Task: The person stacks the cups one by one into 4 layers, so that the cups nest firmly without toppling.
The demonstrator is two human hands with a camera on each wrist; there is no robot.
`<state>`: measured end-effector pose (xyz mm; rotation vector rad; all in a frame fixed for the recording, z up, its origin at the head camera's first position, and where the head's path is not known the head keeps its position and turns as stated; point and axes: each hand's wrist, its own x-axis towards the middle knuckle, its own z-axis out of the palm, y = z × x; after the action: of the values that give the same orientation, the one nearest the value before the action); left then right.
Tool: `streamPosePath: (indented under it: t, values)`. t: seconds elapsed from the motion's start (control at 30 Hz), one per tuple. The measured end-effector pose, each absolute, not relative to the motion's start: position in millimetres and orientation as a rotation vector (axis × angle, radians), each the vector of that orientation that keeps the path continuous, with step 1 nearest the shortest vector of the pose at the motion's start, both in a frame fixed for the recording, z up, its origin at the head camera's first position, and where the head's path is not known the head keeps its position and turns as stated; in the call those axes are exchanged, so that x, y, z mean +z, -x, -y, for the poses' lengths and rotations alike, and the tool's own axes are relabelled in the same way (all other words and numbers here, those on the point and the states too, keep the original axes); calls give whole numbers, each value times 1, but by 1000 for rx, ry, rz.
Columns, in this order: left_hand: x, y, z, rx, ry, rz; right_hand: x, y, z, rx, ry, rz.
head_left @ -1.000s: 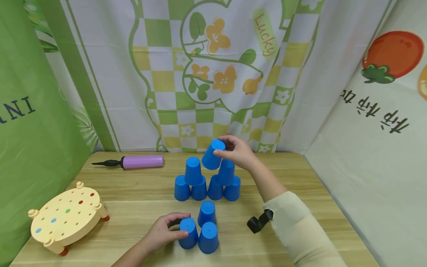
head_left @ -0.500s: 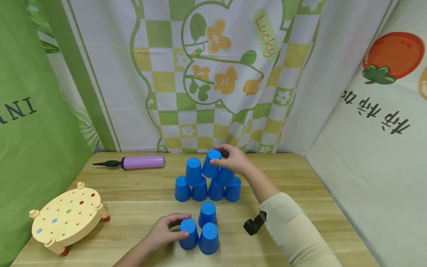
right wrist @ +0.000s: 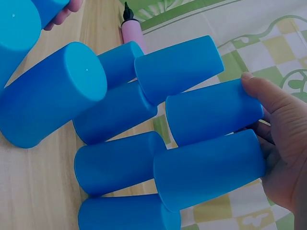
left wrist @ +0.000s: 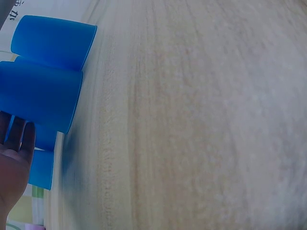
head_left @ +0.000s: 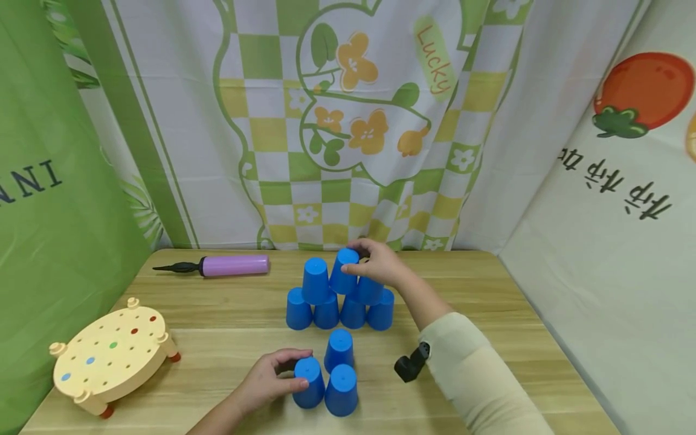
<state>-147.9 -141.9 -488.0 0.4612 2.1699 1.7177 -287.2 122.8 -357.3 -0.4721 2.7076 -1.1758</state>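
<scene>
Toward the back of the light wood-grain table (head_left: 228, 338), the right hand (head_left: 379, 266) had a blue tapered plastic-looking cup (head_left: 338, 281) pinched between thumb and fingers, mouth down, between the left upper cup (head_left: 315, 284) and right upper cup (head_left: 371, 291), both blue. Below: a base row of four matching blue cups (head_left: 326, 313), also upside down. Held cup looked slightly tilted; couldn't tell whether its rim touched the base row.

Main risk: rim settling off-centre on the two middle base cups, so the held cup would rock or tip once released. Tight slot too; pushing down crooked could shove either upper neighbour outward and off its supports. Right-wrist view showed the fingers very close to the right upper cup, so a careless release might drag it. Cups probably light; one bump could bring down several.

Nearer the person, the left hand (head_left: 266, 377) gripped the front-left blue cup (head_left: 307, 391), thumb and fingers around its side. Less at stake there, though a sideways jerk might knock the front-right blue cup (head_left: 341, 396). Black device (head_left: 411, 364) at the right cuff sat apart from these; a low backswing could perhaps clip them.
</scene>
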Motion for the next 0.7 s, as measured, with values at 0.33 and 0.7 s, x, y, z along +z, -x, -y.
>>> streamPosePath:
  t: [0.33,0.7]
  values:
    - [-491,148,141,1704,-441,-2174,-353,293,-120,-998,506,-2725]
    - [-491,148,141,1700,-459,-2184,-352,296,-117,-898,514,-2726]
